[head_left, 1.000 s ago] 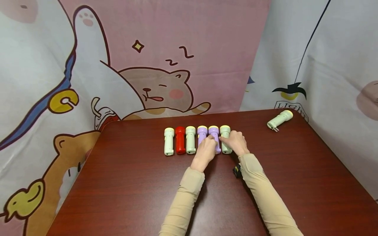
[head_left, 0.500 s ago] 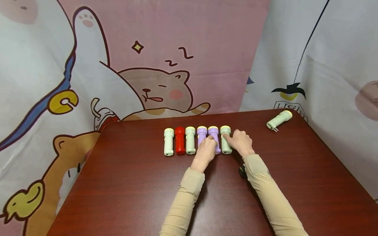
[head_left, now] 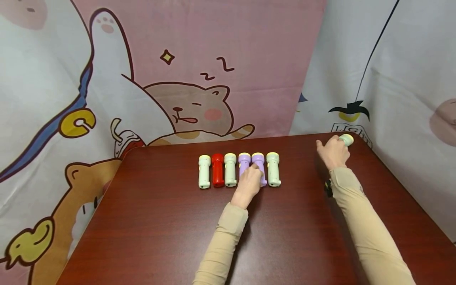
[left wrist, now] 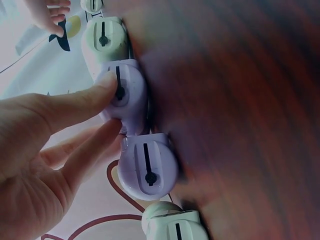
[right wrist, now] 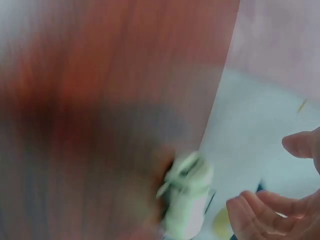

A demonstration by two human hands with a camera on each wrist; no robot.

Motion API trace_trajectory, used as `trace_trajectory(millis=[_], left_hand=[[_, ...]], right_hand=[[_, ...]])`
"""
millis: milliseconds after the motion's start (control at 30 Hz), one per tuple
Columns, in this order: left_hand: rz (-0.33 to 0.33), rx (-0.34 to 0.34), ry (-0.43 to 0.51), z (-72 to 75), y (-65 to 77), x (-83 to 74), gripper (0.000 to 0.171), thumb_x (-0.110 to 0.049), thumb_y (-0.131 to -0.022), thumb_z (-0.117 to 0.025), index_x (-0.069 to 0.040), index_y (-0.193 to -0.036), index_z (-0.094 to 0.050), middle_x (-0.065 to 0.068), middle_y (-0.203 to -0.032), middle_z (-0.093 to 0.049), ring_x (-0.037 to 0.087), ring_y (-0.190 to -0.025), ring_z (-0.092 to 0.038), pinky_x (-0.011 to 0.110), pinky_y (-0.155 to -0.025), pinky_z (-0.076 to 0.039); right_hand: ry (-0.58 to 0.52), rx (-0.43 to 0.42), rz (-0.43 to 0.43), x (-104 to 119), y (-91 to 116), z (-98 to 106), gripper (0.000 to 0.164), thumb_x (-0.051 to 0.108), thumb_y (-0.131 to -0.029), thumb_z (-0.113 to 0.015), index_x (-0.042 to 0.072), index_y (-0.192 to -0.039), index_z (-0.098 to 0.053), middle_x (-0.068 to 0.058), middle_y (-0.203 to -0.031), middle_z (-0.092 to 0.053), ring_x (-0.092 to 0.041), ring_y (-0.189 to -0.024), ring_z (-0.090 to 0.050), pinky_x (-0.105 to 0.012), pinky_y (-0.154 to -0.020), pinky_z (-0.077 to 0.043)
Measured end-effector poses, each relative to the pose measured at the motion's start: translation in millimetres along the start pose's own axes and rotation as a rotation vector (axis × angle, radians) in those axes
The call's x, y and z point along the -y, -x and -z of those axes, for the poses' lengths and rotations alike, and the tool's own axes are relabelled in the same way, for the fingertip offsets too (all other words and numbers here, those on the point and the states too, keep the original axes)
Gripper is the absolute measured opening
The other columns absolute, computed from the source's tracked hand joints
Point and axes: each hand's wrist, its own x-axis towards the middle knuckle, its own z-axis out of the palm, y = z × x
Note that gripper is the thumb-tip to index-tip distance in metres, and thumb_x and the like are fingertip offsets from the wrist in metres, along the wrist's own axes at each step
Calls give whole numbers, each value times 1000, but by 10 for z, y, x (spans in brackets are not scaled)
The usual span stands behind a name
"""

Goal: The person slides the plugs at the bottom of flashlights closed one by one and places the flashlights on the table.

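Several flashlights stand side by side in a row in the head view. From the left come a pale green flashlight [head_left: 204, 172], a red flashlight [head_left: 217, 170], another pale green one, a purple flashlight [head_left: 244, 160], a second purple flashlight [left wrist: 131, 87] and a pale green flashlight [head_left: 273, 169]. My left hand [head_left: 248, 181] pinches the right-hand purple flashlight between thumb and fingers at its near end. At the far right corner, my right hand [head_left: 333, 152] reaches over a separate pale green flashlight [right wrist: 187, 202], fingers spread apart and holding nothing. That flashlight's plug prongs stick out.
The brown wooden table [head_left: 160, 229] ends at a cloth backdrop [head_left: 270, 71] printed with cartoon animals, just behind the lone flashlight. A dark wrist device [head_left: 328, 188] shows below the right cuff.
My right hand has left the pale green flashlight at the row's right end and moved right and away to the lone one. The left hand has stayed in place on the purple flashlight.
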Motion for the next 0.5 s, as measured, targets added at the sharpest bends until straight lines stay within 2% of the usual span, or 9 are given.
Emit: trace_trajectory(millis=[167,300,400,500], left_hand=[[0,-9,-2,1,8,10,3,-12,-74,-77,-12,-77,-76,6,-87,-61,20,-75,-64,26,-64,-53],[-2,-11,8,-4,15,19,6,-11,-73,-78,-13,-79,-76,6,-87,-61,20,-75,-63,26,-65,-53],[0,-6,20,1,17,18,8,-12,-72,-79,-13,-80,-76,5,-87,-61,20,-76,-63,26,-66,-53],[-7,-12,15,-1,15,12,6,-9,-73,-77,-13,-78,-76,5,-86,-61,20,-76,-63,26,-66,-53]], right_hand=[[-15,91,-127,-281,-296,121,90,55,-91,-39,-17,-141,-20,-43,-134,-34,-58,-122,-38,-63,-98,-38],[-32,209,-199,-499,-418,128,103,65,-88,-33,-17,-144,-7,-44,-140,-25,-57,-127,-33,-60,-103,-36],[-49,264,-217,-611,-457,121,106,68,-87,-30,-19,-142,-6,-46,-138,-24,-58,-126,-32,-59,-103,-37],[-69,281,-228,-668,-456,114,104,67,-87,-31,-21,-139,-14,-46,-134,-29,-57,-124,-36,-57,-100,-41]])
